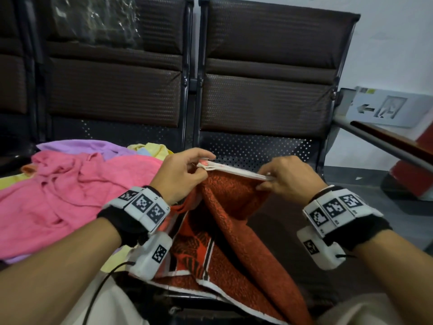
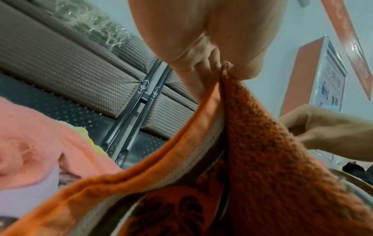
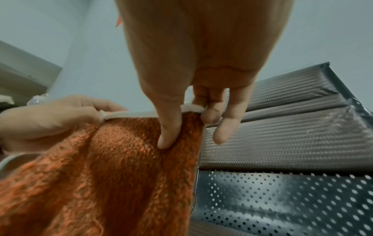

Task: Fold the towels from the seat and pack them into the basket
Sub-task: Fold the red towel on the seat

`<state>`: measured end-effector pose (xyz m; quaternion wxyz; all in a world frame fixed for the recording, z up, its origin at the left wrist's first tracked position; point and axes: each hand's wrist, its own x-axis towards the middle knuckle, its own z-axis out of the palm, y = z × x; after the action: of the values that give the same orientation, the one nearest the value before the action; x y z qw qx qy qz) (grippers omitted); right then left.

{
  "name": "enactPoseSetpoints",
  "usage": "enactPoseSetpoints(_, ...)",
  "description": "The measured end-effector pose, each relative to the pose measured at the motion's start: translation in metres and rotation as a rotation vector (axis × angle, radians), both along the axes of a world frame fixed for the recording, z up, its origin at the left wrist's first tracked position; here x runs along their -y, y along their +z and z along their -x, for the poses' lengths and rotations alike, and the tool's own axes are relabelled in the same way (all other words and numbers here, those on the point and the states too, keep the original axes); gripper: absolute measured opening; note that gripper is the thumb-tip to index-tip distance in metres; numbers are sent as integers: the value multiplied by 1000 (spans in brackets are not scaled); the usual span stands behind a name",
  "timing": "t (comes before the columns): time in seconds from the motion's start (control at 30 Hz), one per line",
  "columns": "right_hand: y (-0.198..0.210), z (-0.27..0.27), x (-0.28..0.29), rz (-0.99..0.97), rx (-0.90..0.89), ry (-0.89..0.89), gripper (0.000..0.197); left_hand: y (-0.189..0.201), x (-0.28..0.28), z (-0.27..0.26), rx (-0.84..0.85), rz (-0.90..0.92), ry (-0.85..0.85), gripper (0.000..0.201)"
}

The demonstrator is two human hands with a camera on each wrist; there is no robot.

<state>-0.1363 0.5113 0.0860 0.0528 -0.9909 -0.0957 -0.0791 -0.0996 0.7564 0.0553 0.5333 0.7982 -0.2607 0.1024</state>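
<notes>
I see my left hand [image 1: 185, 170] pinching the left end of the orange towel's [image 1: 234, 207] white hem [image 1: 234, 171], thumb and fingers curled on it. My right hand [image 1: 288, 177] grips the same hem further right, thumb pressed into the pile in the right wrist view. The hem is stretched between them above the right seat [image 1: 257, 148]; the rest of the towel hangs down toward my lap. On the left seat lies a heap: a pink towel [image 1: 70, 195] nearest, purple [image 1: 82, 146] and yellow [image 1: 154, 148] ones behind it.
</notes>
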Motion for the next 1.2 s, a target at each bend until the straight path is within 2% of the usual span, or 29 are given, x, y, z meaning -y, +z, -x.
enactPoseSetpoints(0.07,1,4,1,-38,2,40,21,-1,-2,-1,74,-112,49,37)
enactPoseSetpoints(0.17,1,11,-2,-118,79,87,19,3,-9,-1,170,-207,115,28)
enactPoseSetpoints(0.27,5,17,-6,-237,83,110,18,10,-12,2,180,-222,181,20)
enactPoseSetpoints(0.33,10,20,-10,-415,81,43,11,17,-10,5,163,-184,228,18)
enactPoseSetpoints(0.4,21,21,-12,-612,101,-29,14,28,-7,7,161,-143,267,16)
enactPoseSetpoints(0.5,48,23,-16,-854,197,-26,13,56,-6,10,171,-106,283,14)
enactPoseSetpoints(0.57,71,20,-16,-834,238,-26,9,78,-5,9,194,-119,276,15)
enactPoseSetpoints(0.7,119,4,-10,-589,321,-140,14,121,6,-8,215,-193,263,26)
enactPoseSetpoints(0.8,154,-4,-6,-586,444,-215,18,156,23,-19,248,-215,274,34)
enactPoseSetpoints(0.9,171,1,1,-721,555,-158,15,180,38,-20,276,-109,305,27)
enactPoseSetpoints(1.03,148,25,13,-827,554,-66,16,166,49,1,259,-12,239,19)
enactPoseSetpoints(1.2,75,74,27,-705,231,-13,16,93,41,46,63,-136,110,16)
